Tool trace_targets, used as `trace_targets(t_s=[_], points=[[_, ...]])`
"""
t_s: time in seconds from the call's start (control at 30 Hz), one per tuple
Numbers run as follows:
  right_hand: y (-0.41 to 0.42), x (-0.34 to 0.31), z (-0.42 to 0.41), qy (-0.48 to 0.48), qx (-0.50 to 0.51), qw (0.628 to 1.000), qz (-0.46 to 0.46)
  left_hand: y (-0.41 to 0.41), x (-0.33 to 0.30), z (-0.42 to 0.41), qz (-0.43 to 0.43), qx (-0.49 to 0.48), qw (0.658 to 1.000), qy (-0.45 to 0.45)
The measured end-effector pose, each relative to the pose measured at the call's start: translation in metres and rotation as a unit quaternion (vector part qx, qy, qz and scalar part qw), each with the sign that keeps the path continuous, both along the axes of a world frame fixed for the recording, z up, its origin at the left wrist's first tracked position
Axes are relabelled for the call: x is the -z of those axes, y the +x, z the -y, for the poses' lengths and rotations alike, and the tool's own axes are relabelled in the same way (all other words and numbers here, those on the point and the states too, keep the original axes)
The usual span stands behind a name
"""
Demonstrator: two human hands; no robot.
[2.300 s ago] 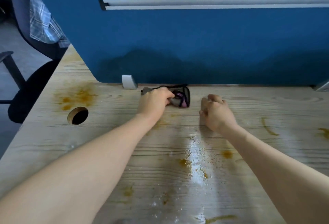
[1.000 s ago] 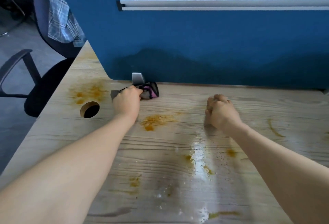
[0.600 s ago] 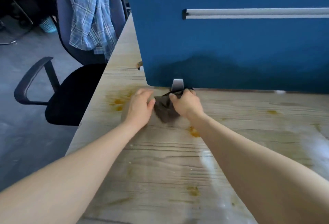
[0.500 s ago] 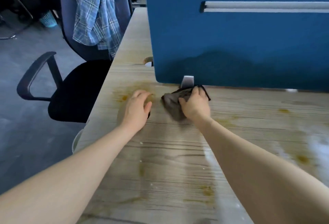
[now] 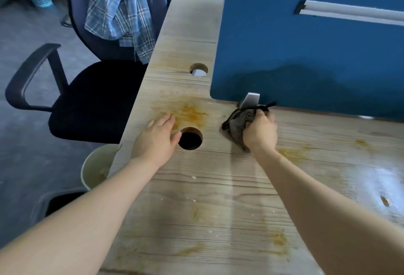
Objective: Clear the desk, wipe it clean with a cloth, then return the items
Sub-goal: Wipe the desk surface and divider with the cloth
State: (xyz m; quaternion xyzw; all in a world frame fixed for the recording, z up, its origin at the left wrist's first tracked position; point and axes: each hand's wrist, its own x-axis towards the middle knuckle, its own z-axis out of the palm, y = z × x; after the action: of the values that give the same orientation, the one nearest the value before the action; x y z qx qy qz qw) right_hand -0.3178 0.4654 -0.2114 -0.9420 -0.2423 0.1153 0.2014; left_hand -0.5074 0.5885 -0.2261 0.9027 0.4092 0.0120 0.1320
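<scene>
Desk (image 5: 218, 187): mine to clean, and it fills the lower right of the frame, bare of items as far as I can see, so I judge the clearing step done.
Cloth (image 5: 239, 121): dark and bunched, centre of the frame, lying on the wood just below the blue partition (image 5: 306, 45) and its metal bracket (image 5: 250, 99).
Right hand (image 5: 260, 132): my fingers are curled tight round the cloth, pressing it to the surface.
Left hand (image 5: 156, 137): flat on the wood, fingers straight, holding nothing, thumb at the rim of the cable hole (image 5: 190, 138).
Big orange stain (image 5: 185, 112): just above my left hand, left of the cloth, not yet wiped.
Other marks: a smear (image 5: 290, 153) right of my right wrist, blotches (image 5: 278, 238) low in the frame, a wet sheen (image 5: 371, 178) at far right.
Progress: wiping is in hand, I reckon, with plenty of stain left.
Left to do: finish the wipe, then bring the items back; none show here.
Off the desk: a pale bin (image 5: 96, 167) at the left edge, a chair (image 5: 91, 99) with a plaid shirt (image 5: 120, 5) upper left.
</scene>
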Motion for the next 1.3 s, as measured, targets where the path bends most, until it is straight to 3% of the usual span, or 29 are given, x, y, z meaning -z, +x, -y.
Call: trace_targets(t_s=[0.13,0.2,0.47,0.63,0.83,1.0,1.13,1.3], points=[[-0.032,-0.001,-0.029,0.008,-0.164,0.986,0.000,0.000,-0.001,-0.001,0.004,0.006,1.000,0.008],[-0.025,-0.006,-0.028,-0.011,-0.200,0.980,-0.021,-0.001,-0.003,-0.001,0.001,0.013,1.000,0.007],[-0.002,-0.007,-0.001,-0.040,-0.083,0.996,0.010,0.001,-0.004,-0.001,-0.005,0.019,1.000,0.021],[0.003,-0.008,0.001,-0.067,-0.194,0.978,0.031,0.001,-0.003,-0.001,-0.009,0.021,0.999,0.026],[-0.007,-0.006,-0.001,-0.060,-0.099,0.993,0.031,0.001,-0.003,-0.002,-0.007,0.026,0.999,0.020],[-0.022,-0.004,-0.025,-0.070,-0.200,0.976,0.053,0.000,0.001,-0.004,-0.001,0.027,0.999,0.032],[-0.013,-0.001,-0.040,-0.110,-0.182,0.971,0.112,-0.001,0.002,-0.004,0.000,0.032,0.999,0.034],[-0.034,0.006,-0.012,-0.054,-0.123,0.985,0.112,-0.002,0.003,-0.003,0.012,0.026,0.999,0.031]])
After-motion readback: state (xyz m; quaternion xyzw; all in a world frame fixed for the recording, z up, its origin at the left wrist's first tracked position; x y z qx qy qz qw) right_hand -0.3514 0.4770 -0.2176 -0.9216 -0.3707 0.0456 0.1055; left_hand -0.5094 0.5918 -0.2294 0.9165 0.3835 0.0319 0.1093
